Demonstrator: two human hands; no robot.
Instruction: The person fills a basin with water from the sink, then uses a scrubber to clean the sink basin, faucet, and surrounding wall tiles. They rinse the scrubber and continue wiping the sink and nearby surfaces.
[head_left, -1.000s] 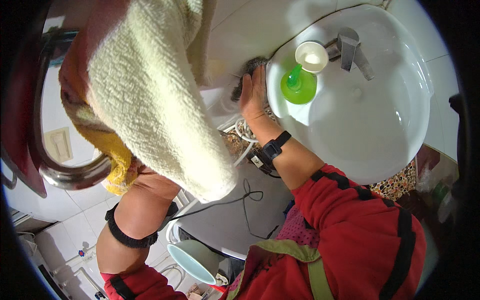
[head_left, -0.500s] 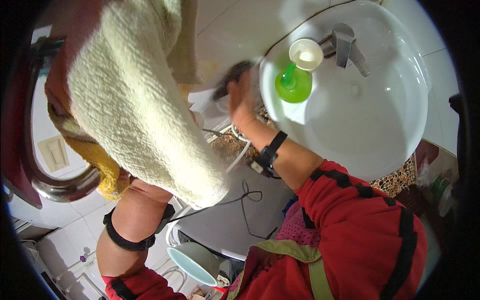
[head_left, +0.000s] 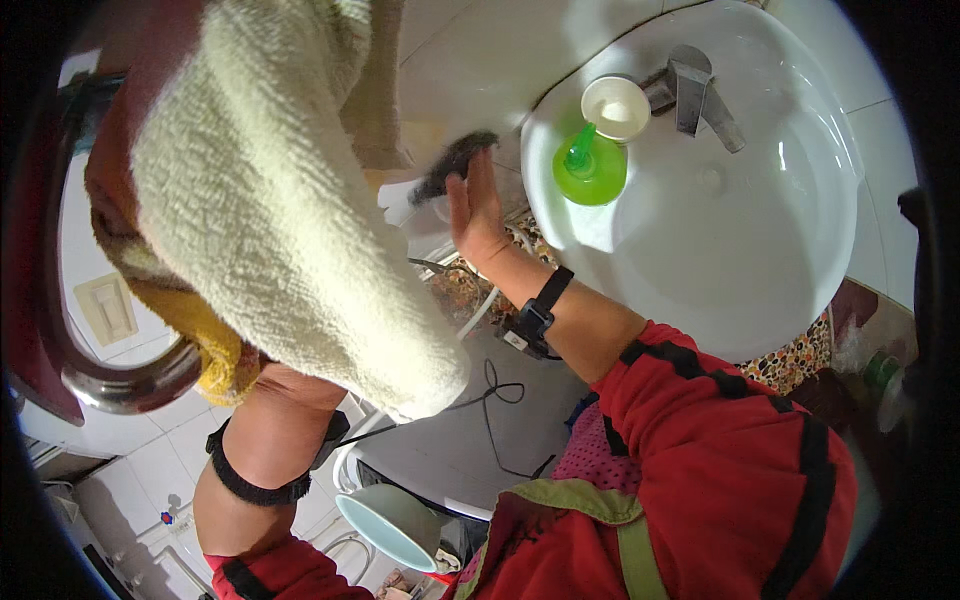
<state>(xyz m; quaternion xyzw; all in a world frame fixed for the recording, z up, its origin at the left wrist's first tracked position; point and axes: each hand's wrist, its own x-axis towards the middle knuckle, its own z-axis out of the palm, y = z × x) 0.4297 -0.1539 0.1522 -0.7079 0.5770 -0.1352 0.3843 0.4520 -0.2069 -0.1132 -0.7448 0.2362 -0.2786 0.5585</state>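
White oval ceramic sink right, cream terry towel left, right hand between.
Sink bowl roomy; towel's bottom edge hangs free, left hand hidden behind, grip can't tell. Right hand flat, fingers straight, gap to towel. Round green pump bottle inside sink's left edge. Dark fuzzy pad at right fingertips, can't tell if gripped.

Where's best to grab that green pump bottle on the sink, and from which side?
Grip the green pump bottle around its rounded body, I'd say, coming from the picture's left, where the right hand is; the white cup crowds its upper right.
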